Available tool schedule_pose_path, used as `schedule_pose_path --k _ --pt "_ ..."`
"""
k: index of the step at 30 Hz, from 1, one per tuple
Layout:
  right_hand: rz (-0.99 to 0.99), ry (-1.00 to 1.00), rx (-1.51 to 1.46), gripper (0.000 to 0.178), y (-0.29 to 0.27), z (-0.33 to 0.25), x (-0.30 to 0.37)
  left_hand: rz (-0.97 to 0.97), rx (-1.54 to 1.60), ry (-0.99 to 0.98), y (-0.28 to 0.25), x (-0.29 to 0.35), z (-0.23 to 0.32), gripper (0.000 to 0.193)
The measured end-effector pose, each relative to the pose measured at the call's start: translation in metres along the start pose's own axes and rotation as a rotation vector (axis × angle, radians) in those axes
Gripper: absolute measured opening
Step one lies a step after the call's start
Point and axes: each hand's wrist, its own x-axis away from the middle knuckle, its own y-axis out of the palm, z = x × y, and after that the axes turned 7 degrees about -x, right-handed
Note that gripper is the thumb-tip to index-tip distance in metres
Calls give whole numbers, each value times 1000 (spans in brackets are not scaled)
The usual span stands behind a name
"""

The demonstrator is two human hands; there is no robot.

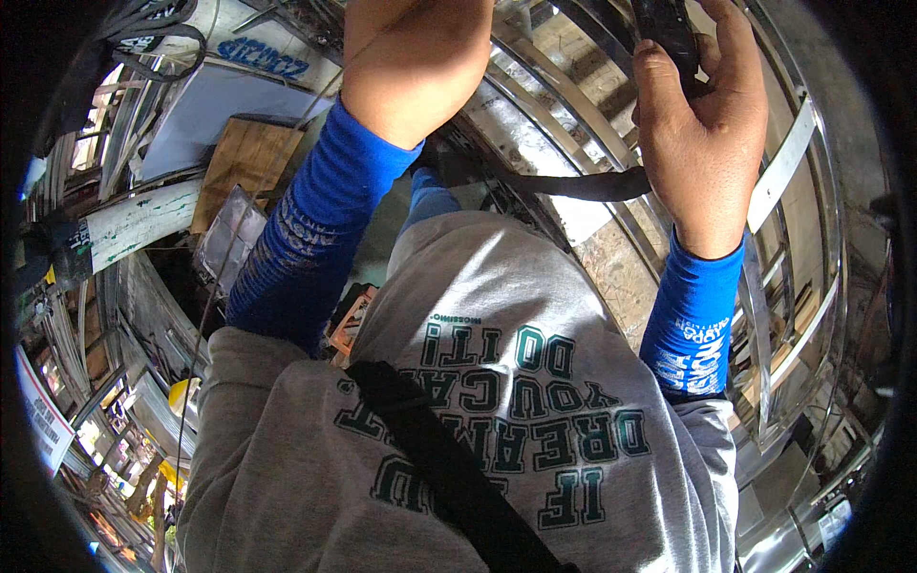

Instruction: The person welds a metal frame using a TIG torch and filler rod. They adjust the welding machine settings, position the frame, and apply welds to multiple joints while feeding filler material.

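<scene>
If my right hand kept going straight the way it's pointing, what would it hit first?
Probably the shiny metal frame bars just beyond the right hand, which already grips a dark object; depth is hard to judge here.

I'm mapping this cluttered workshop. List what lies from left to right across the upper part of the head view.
White painted board → wooden board → left hand with its blue sleeve → black strap → right hand gripping a black tool → shiny metal bars.

Left hand left of right hand; metal frame behind.
</scene>
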Motion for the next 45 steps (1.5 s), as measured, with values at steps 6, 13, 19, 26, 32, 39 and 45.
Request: schedule_pose_path --k 6,13,19,26,32,39,45 --pt "-23 50 -49 62 -11 7 -2 2 9 54 3 -3 -4 25" --pt "-132 73 -103 58 -28 27 -10 14 21 48 3 3 -6 24" --pt "-114 92 -154 57 -28 25 -9 -81 192 -117 6 5 -4 31" --pt "-140 96 -148 58 -29 24 -11 -85 293 -123 10 3 -9 33" --pt "-154 127 -162 57 -30 22 -11 -96 197 -145 6 3 -2 32" --pt "-151 95 -130 57 -29 24 -11 -102 163 -160 5 2 0 32" --pt "-145 84 -112 57 -28 24 -12 -84 179 -151 7 2 -2 32"
